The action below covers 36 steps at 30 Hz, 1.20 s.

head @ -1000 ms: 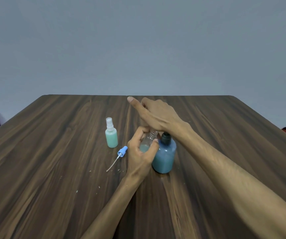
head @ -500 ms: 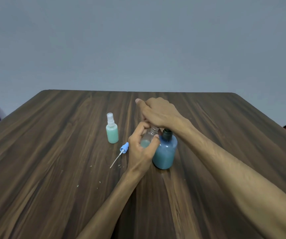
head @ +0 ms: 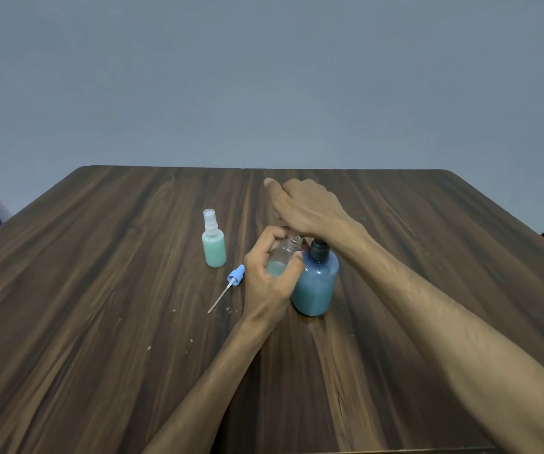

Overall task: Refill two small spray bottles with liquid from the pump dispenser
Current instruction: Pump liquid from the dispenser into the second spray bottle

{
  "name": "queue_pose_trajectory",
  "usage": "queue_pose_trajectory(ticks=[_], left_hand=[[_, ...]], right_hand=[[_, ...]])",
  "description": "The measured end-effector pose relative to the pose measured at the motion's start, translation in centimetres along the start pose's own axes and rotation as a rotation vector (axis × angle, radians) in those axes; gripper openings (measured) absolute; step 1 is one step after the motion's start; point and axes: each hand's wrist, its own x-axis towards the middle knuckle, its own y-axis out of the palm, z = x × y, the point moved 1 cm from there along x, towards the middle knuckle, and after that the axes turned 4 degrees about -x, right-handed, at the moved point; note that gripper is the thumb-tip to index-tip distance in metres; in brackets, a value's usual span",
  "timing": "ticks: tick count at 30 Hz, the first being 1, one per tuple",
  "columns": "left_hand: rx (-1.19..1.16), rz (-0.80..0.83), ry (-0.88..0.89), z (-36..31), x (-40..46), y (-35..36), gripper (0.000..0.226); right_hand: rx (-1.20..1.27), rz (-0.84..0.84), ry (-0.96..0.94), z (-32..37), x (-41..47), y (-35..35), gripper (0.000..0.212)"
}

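Left hand grips a clear small spray bottle, cap off, fingers and thumb curled round its body; a little teal liquid sits in its lower part. It is held tilted, neck up against the black pump top of the blue pump dispenser, which stands upright on the bench just right of the left hand. Right hand lies palm down over the pump head, fingers fairly straight and pointing far-left, thumb out; underside hidden, so contact with the pump can't be confirmed. Second spray bottle, white sprayer on, mostly full of pale green liquid, stands upright to the left, apart from the hands. Blue spray cap with dip tube lies flat on the bench between that bottle and the left hand, tube pointing near-left. Small pale specks on the bench near it
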Motion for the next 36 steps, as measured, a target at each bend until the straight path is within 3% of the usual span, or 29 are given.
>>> queue_pose_trajectory(ticks=[12,18,28,36], left_hand=[[-0.011,0.006,0.041,0.0,-0.1,0.0,0.018],[0.004,-0.003,0.054,0.0,0.1,0.1,0.015],[-0.032,-0.009,0.052,-0.2,-0.3,0.1,0.019],[-0.033,-0.013,0.04,0.0,-0.2,0.0,0.019]], right_hand=[[0.186,0.02,0.06,0.1,1.0,-2.2,0.035],[-0.089,-0.156,-0.005,0.0,0.7,-0.8,0.035],[0.002,-0.341,-0.013,0.4,0.1,-1.3,0.04],[-0.067,-0.335,-0.021,0.7,-0.1,-1.0,0.04]])
